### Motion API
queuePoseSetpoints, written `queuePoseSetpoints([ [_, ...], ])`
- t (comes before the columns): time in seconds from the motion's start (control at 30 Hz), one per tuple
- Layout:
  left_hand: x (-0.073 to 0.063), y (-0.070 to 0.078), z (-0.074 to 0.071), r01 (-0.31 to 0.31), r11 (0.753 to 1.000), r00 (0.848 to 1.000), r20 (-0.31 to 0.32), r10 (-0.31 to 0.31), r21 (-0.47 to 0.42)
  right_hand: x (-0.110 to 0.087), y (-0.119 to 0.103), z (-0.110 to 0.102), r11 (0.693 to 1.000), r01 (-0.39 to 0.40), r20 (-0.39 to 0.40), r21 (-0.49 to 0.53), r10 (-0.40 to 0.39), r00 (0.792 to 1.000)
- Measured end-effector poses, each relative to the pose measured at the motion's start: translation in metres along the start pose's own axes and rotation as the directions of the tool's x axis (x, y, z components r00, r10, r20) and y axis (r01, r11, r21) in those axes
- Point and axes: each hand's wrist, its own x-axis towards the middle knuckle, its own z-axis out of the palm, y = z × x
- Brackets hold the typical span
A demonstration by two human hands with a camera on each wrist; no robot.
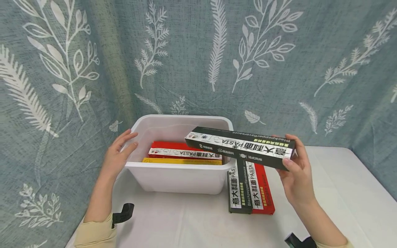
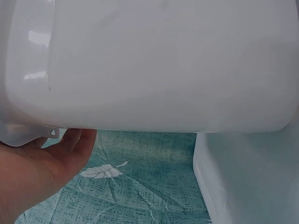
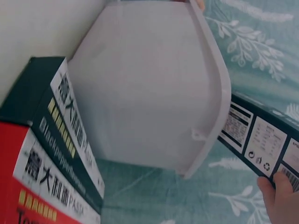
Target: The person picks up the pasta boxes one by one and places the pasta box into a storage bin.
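My right hand [image 1: 297, 175] grips one end of a black pasta box [image 1: 242, 144], thumb on the near side and fingers behind. This box is raised and tilted, its far end over the right rim of a white plastic bin [image 1: 176, 179]. Extended fingers of my left hand [image 1: 118, 155] rest against the bin's left side at the rim; the left wrist view shows that hand [image 2: 56, 163] beside the rim tab. Inside the bin lie a red pasta box [image 1: 186, 153] and a yellow box [image 1: 183, 161].
To the right of the bin, a black pasta box [image 1: 240, 193] and a red pasta box [image 1: 262, 193] lie side by side on the white-covered table [image 1: 328, 182]. A blue-green leaf-patterned curtain [image 1: 192, 69] hangs behind the bin and along both sides.
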Motion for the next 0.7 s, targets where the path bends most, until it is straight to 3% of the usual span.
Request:
queuePoseSetpoints([
  [0.4, 0.001, -0.001, 0.0, 0.011, 1.0, 1.0, 0.003, -0.011, 0.001, 0.015, 0.018, 0.021, 0.985, -0.152, 0.032, -0.08, 0.155, 0.987],
  [0.7, 0.002, -0.002, 0.0, -0.002, 1.0, 1.0, -0.003, 0.002, -0.004, 0.032, 0.028, 0.031, 0.984, -0.165, 0.055, -0.067, 0.169, 0.984],
])
